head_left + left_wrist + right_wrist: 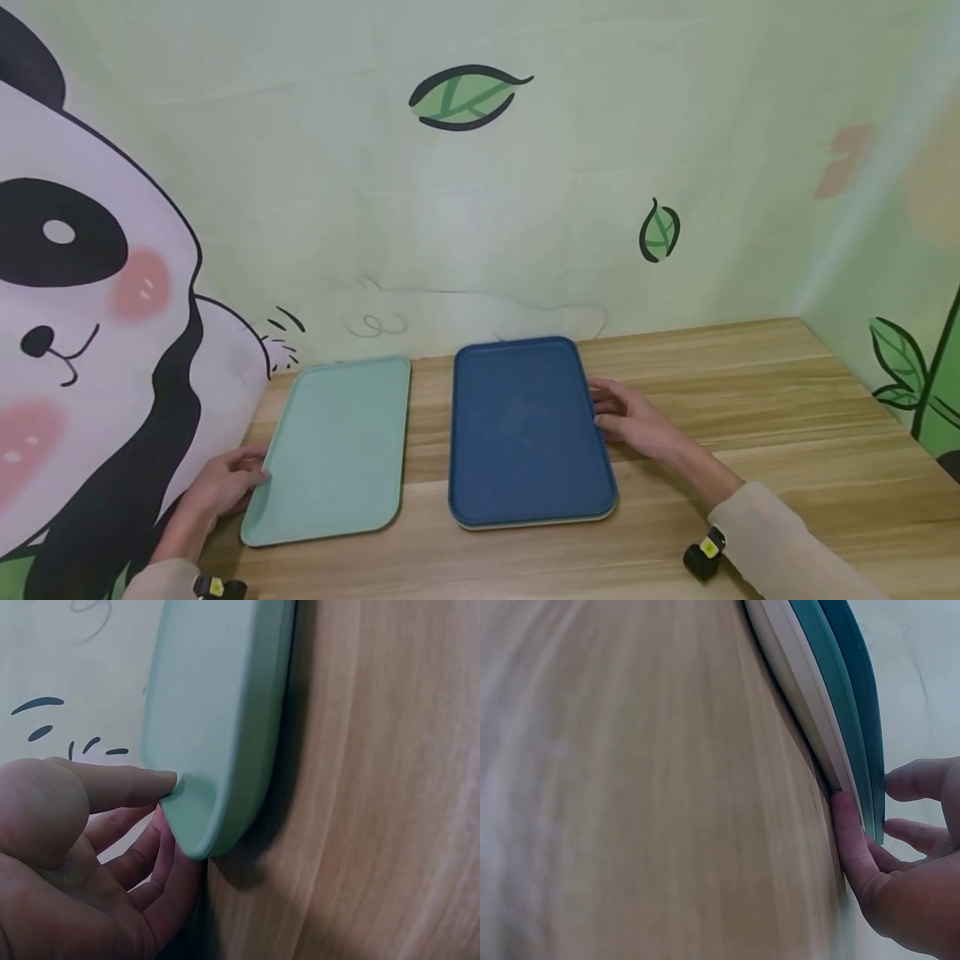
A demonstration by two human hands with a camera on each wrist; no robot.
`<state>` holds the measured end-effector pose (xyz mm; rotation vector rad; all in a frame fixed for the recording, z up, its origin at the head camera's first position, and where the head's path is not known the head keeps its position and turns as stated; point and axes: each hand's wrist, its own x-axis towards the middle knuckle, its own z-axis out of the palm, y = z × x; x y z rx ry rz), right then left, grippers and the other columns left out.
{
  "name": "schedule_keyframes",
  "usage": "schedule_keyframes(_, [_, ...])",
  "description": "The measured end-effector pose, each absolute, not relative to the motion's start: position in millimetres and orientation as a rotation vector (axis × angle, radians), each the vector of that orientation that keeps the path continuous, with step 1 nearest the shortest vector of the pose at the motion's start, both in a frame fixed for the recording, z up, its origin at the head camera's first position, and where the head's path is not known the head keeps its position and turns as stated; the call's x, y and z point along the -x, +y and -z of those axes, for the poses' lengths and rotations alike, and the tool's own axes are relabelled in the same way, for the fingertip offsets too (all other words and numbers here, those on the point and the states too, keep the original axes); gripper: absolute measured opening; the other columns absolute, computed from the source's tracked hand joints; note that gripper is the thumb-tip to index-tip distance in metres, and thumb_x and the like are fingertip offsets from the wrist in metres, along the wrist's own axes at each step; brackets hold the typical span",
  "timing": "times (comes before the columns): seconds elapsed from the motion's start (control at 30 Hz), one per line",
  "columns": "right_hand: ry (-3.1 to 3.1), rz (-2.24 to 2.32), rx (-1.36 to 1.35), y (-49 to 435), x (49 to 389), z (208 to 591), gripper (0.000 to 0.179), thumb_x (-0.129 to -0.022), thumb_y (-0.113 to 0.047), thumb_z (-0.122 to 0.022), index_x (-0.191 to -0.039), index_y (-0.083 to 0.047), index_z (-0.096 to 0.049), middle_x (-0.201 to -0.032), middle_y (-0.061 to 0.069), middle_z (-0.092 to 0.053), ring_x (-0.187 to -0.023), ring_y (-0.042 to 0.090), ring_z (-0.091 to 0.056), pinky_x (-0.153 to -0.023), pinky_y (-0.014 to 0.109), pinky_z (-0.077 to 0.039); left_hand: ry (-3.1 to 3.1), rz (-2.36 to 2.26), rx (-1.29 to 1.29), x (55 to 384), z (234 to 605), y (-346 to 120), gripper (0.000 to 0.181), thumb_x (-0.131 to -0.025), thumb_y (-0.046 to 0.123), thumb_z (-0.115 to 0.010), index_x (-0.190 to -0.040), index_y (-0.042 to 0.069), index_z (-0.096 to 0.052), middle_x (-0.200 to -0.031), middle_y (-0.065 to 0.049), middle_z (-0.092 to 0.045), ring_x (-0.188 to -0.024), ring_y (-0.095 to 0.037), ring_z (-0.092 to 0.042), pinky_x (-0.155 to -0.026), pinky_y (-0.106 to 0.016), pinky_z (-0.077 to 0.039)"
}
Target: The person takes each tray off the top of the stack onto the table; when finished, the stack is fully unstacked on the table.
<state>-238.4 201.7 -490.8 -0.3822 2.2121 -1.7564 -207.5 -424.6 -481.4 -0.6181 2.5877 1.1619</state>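
Note:
A light green tray (333,450) lies at the left of the table in the head view. My left hand (228,482) pinches its left edge near the front corner; the left wrist view shows the thumb (135,786) on the rim and the other fingers curled beneath. To the right lies a stack topped by a dark blue tray (528,433). Under it, the right wrist view shows a teal tray (836,690) and a cream tray (799,682). My right hand (633,421) holds the stack's right edge, its fingers spread across the layered rims.
Both lots of trays rest on a wood-grain table (750,417), with a strip of tabletop between them. Behind stands a pale green wall (570,167) with painted leaves. A large painted panda (90,333) fills the left side.

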Motion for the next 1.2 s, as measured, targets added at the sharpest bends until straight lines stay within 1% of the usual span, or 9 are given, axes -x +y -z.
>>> schedule_keyframes(0.27, [2.23, 1.741, 0.374, 202.3, 240.4, 492.9, 0.063, -0.106, 0.001, -0.052, -0.165, 0.001, -0.028, -0.155, 0.031, -0.043, -0.139, 0.045, -0.048, -0.1, 0.045, -0.057, 2.679, -1.099, 0.57, 205.5, 480.6, -420.7, 0.055, -0.099, 0.007, -0.067, -0.148, -0.007, -0.047, -0.128, -0.031, -0.056, -0.111, -0.039, -0.058, -0.075, -0.033, -0.052])
schedule_keyframes(0.37, [2.233, 1.739, 0.351, 201.9, 240.8, 493.4, 0.063, -0.105, 0.001, -0.052, -0.165, -0.001, -0.03, -0.155, 0.029, -0.043, -0.139, 0.044, -0.048, -0.101, 0.045, -0.057, 2.697, -1.068, 0.574, 204.9, 479.3, -417.5, 0.054, -0.099, 0.007, -0.066, -0.148, -0.008, -0.047, -0.128, -0.031, -0.056, -0.112, -0.041, -0.057, -0.081, -0.039, -0.053])
schedule_keyframes(0.43, [2.234, 1.732, 0.358, 201.2, 240.7, 493.7, 0.063, -0.105, 0.001, -0.052, -0.165, 0.0, -0.03, -0.154, 0.029, -0.044, -0.138, 0.044, -0.049, -0.101, 0.046, -0.057, 2.697, -1.034, 0.582, 204.0, 477.9, -415.3, 0.054, -0.1, 0.009, -0.066, -0.148, -0.009, -0.047, -0.129, -0.033, -0.055, -0.114, -0.043, -0.056, -0.086, -0.047, -0.053])
schedule_keyframes(0.57, [2.236, 1.728, 0.358, 200.0, 240.3, 494.5, 0.063, -0.105, 0.001, -0.052, -0.164, 0.0, -0.031, -0.153, 0.029, -0.044, -0.137, 0.043, -0.05, -0.1, 0.045, -0.057, 2.694, -0.901, 0.562, 201.4, 471.5, -409.4, 0.056, -0.104, 0.018, -0.063, -0.148, -0.011, -0.044, -0.137, -0.04, -0.05, -0.122, -0.052, -0.054, -0.099, -0.061, -0.05])
schedule_keyframes(0.63, [2.232, 1.734, 0.357, 199.7, 240.0, 494.4, 0.063, -0.105, 0.001, -0.052, -0.164, 0.0, -0.031, -0.153, 0.029, -0.044, -0.137, 0.043, -0.05, -0.1, 0.045, -0.057, 2.712, -0.82, 0.51, 199.8, 466.5, -406.1, 0.058, -0.105, 0.023, -0.061, -0.146, -0.014, -0.044, -0.138, -0.042, -0.05, -0.123, -0.055, -0.054, -0.101, -0.064, -0.049])
schedule_keyframes(0.77, [2.232, 1.742, 0.375, 199.9, 239.2, 492.4, 0.063, -0.106, 0.001, -0.053, -0.164, 0.001, -0.029, -0.153, 0.031, -0.043, -0.137, 0.044, -0.049, -0.1, 0.046, -0.057, 2.786, -0.666, 0.382, 199.1, 454.9, -397.0, 0.06, -0.106, 0.027, -0.057, -0.141, -0.021, -0.045, -0.13, -0.043, -0.055, -0.118, -0.054, -0.057, -0.098, -0.063, -0.05])
schedule_keyframes(0.87, [2.226, 1.752, 0.376, 200.5, 238.7, 490.8, 0.064, -0.105, 0.001, -0.053, -0.164, 0.002, -0.028, -0.154, 0.032, -0.042, -0.138, 0.046, -0.049, -0.101, 0.048, -0.057, 2.872, -0.605, 0.299, 199.9, 445.7, -383.3, 0.061, -0.106, 0.026, -0.056, -0.141, -0.022, -0.045, -0.126, -0.043, -0.056, -0.117, -0.054, -0.056, -0.096, -0.064, -0.05])
schedule_keyframes(1.03, [2.208, 1.769, 0.368, 200.8, 238.4, 490.3, 0.065, -0.105, 0.001, -0.053, -0.164, 0.003, -0.027, -0.155, 0.032, -0.041, -0.139, 0.046, -0.047, -0.101, 0.048, -0.056, 2.995, -0.643, 0.122, 198.3, 430.3, -342.6, 0.057, -0.106, 0.022, -0.06, -0.143, -0.018, -0.047, -0.127, -0.041, -0.057, -0.118, -0.055, -0.058, -0.094, -0.064, -0.052])
schedule_keyframes(1.2, [2.205, 1.769, 0.369, 201.2, 238.4, 490.7, 0.065, -0.105, 0.001, -0.053, -0.165, 0.002, -0.027, -0.156, 0.032, -0.041, -0.139, 0.046, -0.047, -0.101, 0.047, -0.056, 3.024, -0.77, -0.042, 194.8, 421.8, -294.2, 0.052, -0.106, 0.021, -0.063, -0.144, -0.012, -0.052, -0.124, -0.031, -0.061, -0.115, -0.046, -0.063, -0.093, -0.059, -0.054])
